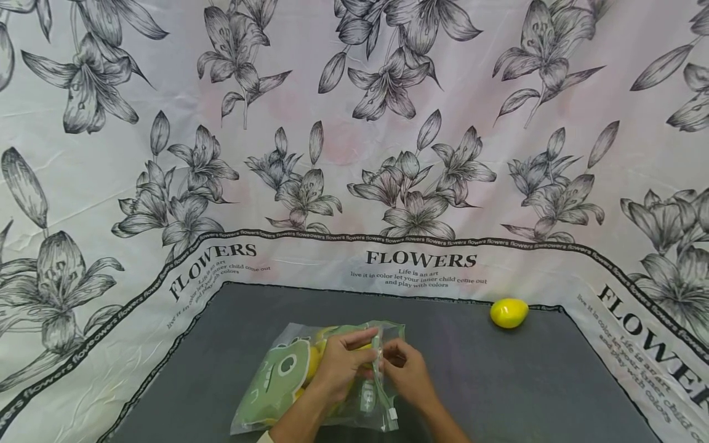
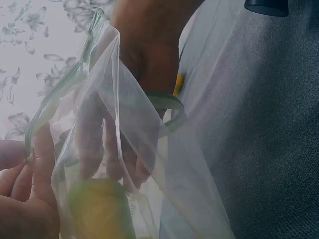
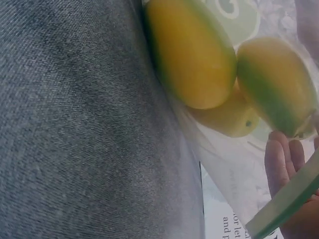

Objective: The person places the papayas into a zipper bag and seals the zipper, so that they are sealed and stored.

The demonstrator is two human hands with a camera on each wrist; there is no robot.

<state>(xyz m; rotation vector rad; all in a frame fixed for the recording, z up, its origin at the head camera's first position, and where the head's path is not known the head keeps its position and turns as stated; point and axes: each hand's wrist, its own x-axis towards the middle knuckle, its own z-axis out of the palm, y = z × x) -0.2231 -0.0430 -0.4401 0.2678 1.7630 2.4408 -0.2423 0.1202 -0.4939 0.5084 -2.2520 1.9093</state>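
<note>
A clear zip bag (image 1: 271, 394) with a green cartoon print lies towards the front of the dark table. My left hand (image 1: 339, 364) pinches the bag's mouth by its green-edged zip strip (image 2: 47, 102). Fingers reaching down through the mouth, my right hand (image 1: 408, 372) shows through the plastic in the left wrist view. In the right wrist view its fairly straight fingertips (image 3: 275, 149) are right at the end of a yellow-green mango (image 3: 276, 79). Another mango (image 3: 192, 55) and a yellow fruit (image 3: 227, 115) lie beside it in the bag.
A glossy yellow lemon (image 1: 509, 313) sits near the table's back right edge. Flower-printed cloth (image 1: 421, 184) with black lettering surrounds the grey table surface (image 1: 498, 381). A dark round-ended object (image 2: 267, 7) shows at the top of the left wrist view.
</note>
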